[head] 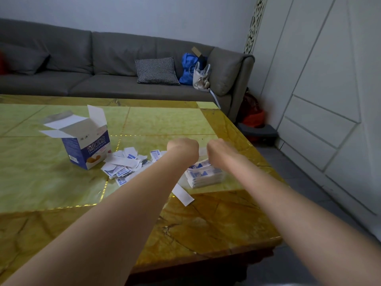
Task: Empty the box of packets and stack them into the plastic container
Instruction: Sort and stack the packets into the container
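Right now both forearms reach forward over a glossy green and yellow marble-patterned surface [51, 182]. The left hand [182, 148] and the right hand [219, 150] are side by side, just apart, seen from behind the wrists, so the fingers are hidden; whether they are spread, curled or pinching something cannot be told. A pale, blurred strip shows in the gap between the two hands, too unclear to name.

Below and just in front of the right wrist sits a neat stack of white and blue packets [205, 174]. It appears to rest inside a clear plastic container [222, 183], whose transparent walls are hard to make out against the surface.

To the left of the left forearm lies a loose, scattered pile of white and blue flat packets [125, 163], some face down. One long white strip packet [183, 194] lies apart, between the two forearms, nearer the camera.

Touching the pile's left edge stands a blue and white cardboard box [86, 145], upright, with its top flaps open.

Beyond the surface runs a long grey fabric sofa [82, 58] holding a black and white checked cushion [156, 71], a blue bag [188, 69] and a white bag [201, 77]. White panelled cabinet doors [319, 100] fill the right side.
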Demonstrator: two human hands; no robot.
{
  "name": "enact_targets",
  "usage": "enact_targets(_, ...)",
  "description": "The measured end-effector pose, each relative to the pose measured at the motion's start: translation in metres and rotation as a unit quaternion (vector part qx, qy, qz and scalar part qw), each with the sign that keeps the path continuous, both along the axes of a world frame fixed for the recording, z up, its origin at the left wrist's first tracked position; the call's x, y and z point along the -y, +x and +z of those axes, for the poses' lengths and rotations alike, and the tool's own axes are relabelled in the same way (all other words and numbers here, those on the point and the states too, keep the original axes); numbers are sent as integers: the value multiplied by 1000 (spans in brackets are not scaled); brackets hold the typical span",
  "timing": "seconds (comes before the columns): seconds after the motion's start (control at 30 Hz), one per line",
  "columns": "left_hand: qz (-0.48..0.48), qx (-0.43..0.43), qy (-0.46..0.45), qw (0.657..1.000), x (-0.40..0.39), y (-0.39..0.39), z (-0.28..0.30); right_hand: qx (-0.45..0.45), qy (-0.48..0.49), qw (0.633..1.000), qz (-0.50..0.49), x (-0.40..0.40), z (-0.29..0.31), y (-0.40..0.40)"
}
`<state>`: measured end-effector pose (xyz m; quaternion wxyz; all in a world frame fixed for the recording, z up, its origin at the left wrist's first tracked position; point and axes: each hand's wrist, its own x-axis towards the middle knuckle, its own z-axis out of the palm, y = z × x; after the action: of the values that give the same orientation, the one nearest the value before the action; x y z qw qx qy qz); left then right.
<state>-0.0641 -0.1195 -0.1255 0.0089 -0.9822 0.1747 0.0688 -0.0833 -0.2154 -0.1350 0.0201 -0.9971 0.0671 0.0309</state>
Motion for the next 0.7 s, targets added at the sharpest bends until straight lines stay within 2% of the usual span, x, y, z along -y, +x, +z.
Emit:
enact_targets(0.2,7,-6,-71,997,-5,3,7,34,-12,999,-6,-3,13,-5)
enact_targets(0.3,21,47,-143,988,-22,5,14,103,39,994,18,-11,24,-9)
enact_targets(0.4,39,73,-189,978,-53,2,13,137,125,977,105,-36,30,-26)
enact_targets(0.5,17,35,-142,989,-84,-12,-5,69,141,974,163,-67,18,-46)
enact_targets(0.6,-26,-35,-68,997,-110,-27,-34,-40,79,984,153,-86,-8,-59)
enact_targets(0.7,-36,-38,-45,998,-125,-31,-53,-65,16,984,167,-94,-29,-68)
